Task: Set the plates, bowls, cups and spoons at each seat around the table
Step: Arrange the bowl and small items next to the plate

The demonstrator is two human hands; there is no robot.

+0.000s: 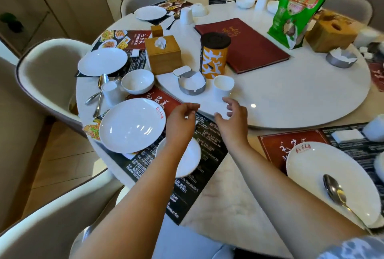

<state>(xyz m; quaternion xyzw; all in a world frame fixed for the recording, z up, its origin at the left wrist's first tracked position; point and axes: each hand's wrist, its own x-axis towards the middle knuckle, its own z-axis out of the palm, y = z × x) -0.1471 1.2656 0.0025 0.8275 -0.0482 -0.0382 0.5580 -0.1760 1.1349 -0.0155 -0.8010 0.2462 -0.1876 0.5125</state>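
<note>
Two placemats (pixel 133 39) read "MAO JIA CAI".

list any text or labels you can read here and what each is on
"MAO JIA CAI", faintly: dark food-photo placemat at the far left seat.
Red brush characters, not legible: rim of white plate.
Large white character, not legible: orange cylindrical canister.
Gold print, blurred: green snack bag.
Gold print, blurred: red menu book.
</note>
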